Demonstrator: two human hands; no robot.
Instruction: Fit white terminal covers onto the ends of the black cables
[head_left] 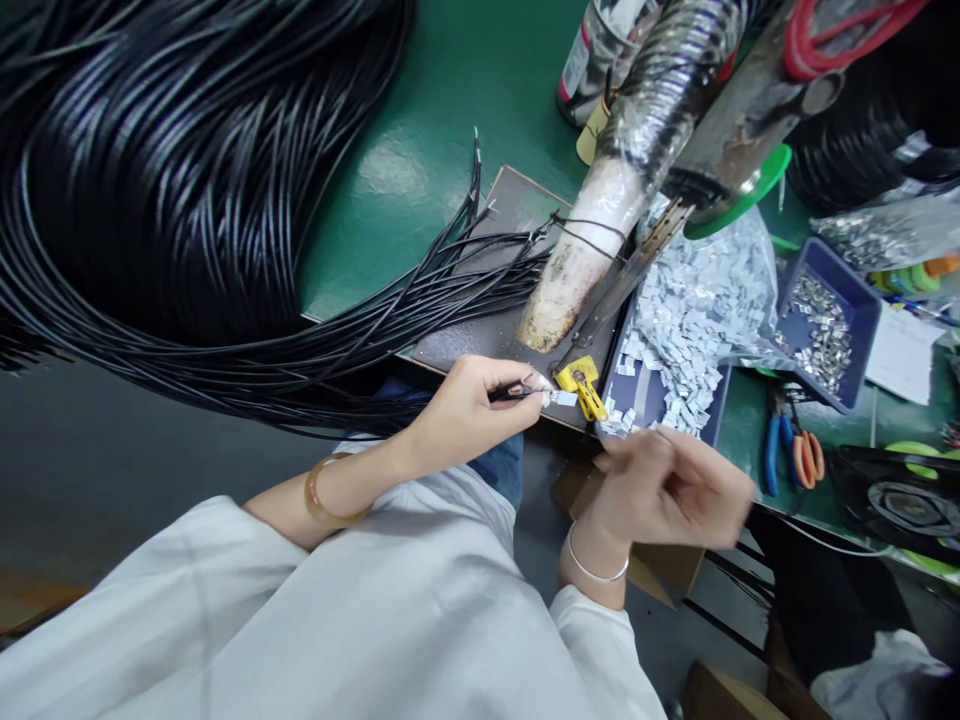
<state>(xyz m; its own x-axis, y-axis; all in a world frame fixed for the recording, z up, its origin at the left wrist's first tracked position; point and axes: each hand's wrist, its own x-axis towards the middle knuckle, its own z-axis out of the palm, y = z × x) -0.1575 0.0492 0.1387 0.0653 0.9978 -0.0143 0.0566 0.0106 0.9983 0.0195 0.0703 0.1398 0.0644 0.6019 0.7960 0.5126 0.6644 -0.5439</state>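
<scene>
My left hand (491, 405) is closed in a pinch on a black cable (514, 390) near its end. A small light-grey connector piece (564, 398) sticks out past the fingertips. Close in front of it lies a yellow clip-like fixture (583, 390) at the edge of a dark board (461, 335). Beside the near corner of a dark blue tray (651, 398) is my right hand (667, 490), fingers bent and blurred by motion; whether it holds anything is unclear. Many small light-grey pieces (694, 310) fill the tray, partly in a clear plastic bag.
A huge bundle of black cables (172, 190) covers the left side. A wrapped hose (622, 180) slants down over the board beside a metal rod (630, 265). To the right are a tray of metal parts (862, 310), blue-handled pliers (776, 450) and an orange-handled tool (808, 460).
</scene>
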